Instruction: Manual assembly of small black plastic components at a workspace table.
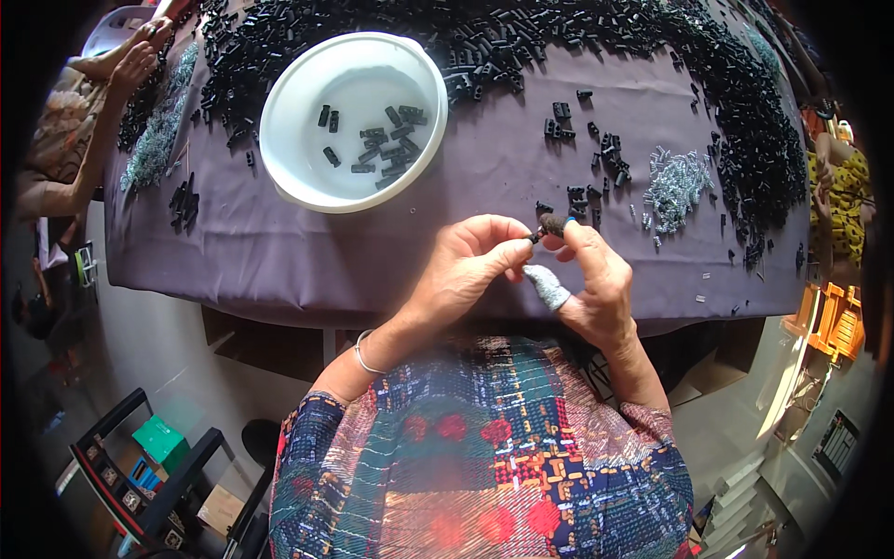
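Observation:
My left hand (pixel 473 259), with a pale bangle at its wrist, pinches a small black plastic part (pixel 535 238) between thumb and fingertips. My right hand (pixel 601 284) meets it from the other side, fingers curled in toward the part. A dark brown cover (pixel 554 225) wraps its index fingertip, and a light grey wrap (pixel 546 287) covers its thumb. Whatever the right fingertips grip is hidden or too small to name. Just beyond the hands lie several loose black plastic parts (pixel 579 197). To their right is a pile of small clear, silvery pieces (pixel 678 186).
A white plastic basin (pixel 279 177) holding black parts stands left of centre on the purple-grey tablecloth (pixel 372 256). A large heap of black parts (pixel 503 47) curves along the far side. Other people's arms (pixel 116 93) show at the left; a person in yellow (pixel 838 200) sits right.

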`<state>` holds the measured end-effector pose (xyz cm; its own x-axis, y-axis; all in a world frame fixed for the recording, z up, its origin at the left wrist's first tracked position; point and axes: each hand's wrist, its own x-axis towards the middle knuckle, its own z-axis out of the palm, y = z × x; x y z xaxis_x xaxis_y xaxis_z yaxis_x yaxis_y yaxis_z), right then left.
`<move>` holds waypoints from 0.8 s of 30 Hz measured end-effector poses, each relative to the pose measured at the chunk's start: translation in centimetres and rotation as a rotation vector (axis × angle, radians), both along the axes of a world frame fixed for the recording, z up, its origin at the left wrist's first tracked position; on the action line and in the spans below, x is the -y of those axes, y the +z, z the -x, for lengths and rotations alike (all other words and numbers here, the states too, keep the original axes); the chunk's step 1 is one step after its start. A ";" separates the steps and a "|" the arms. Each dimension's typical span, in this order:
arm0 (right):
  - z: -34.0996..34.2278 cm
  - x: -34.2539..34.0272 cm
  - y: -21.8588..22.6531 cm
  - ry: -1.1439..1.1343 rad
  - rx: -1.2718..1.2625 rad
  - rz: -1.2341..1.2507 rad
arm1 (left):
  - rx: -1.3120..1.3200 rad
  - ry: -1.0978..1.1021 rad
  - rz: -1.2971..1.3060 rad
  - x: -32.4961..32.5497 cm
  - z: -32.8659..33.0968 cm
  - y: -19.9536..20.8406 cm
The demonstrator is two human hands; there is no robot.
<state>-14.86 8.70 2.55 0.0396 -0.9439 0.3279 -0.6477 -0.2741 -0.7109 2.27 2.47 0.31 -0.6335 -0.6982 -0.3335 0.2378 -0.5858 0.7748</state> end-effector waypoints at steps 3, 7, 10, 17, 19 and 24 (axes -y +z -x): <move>-0.4 -0.1 -0.4 -0.044 -0.144 0.004 | -0.011 0.029 -0.024 0.0 0.2 0.2; -0.7 0.2 -0.4 -0.094 -0.301 0.103 | -0.005 0.030 -0.038 0.0 0.5 0.0; -0.9 0.4 0.0 -0.148 -0.386 0.101 | 0.008 0.033 -0.029 0.0 0.8 0.1; -1.3 0.3 -0.1 -0.144 -0.406 0.065 | 0.002 0.047 -0.120 0.1 1.0 -0.1; -1.2 0.4 -0.2 -0.146 -0.391 0.065 | -0.005 0.037 -0.127 0.1 1.0 -0.2; -1.1 0.7 -0.7 -0.129 -0.352 0.108 | -0.031 0.061 -0.142 0.0 0.9 -0.2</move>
<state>-13.78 7.97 1.81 0.0505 -0.9094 0.4127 -0.8809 -0.2353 -0.4106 1.41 2.44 0.09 -0.6026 -0.6830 -0.4127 0.2990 -0.6727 0.6768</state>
